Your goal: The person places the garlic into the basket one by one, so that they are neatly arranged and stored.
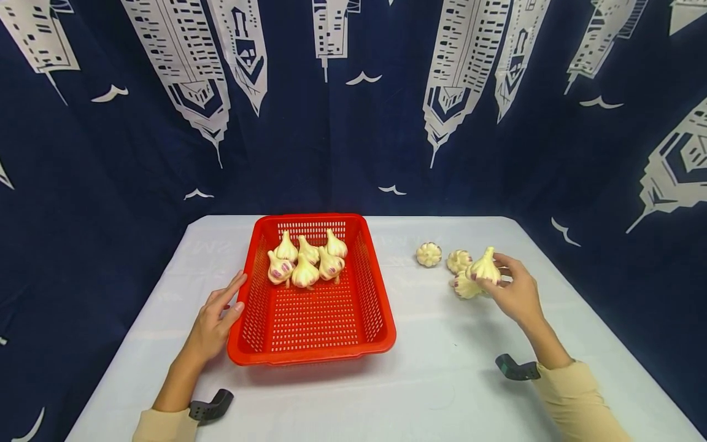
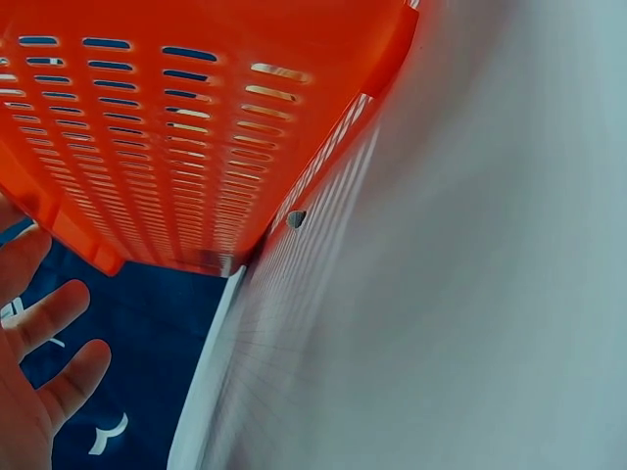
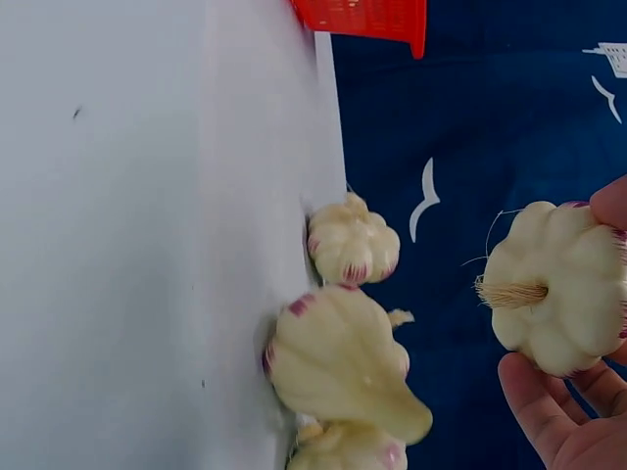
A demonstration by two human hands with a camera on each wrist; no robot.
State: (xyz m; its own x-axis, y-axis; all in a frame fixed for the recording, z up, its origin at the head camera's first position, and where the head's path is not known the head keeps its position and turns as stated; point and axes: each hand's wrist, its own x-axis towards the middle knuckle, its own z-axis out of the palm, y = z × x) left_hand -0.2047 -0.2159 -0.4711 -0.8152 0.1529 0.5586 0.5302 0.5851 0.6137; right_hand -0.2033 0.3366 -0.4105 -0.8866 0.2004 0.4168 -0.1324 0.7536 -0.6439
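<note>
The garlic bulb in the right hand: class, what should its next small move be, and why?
Probably the right hand should carry its garlic bulb toward the red basket: the right wrist view shows it apart from the bulbs on the table, six bulbs sit in the basket with bare floor nearer the person, and the left hand is at its side.

Fingers (image 2: 76, 380) beside red slotted basket (image 2: 328, 34)

Soft light casts faint, blurry shadows on the white table (image 1: 436, 374).
</note>
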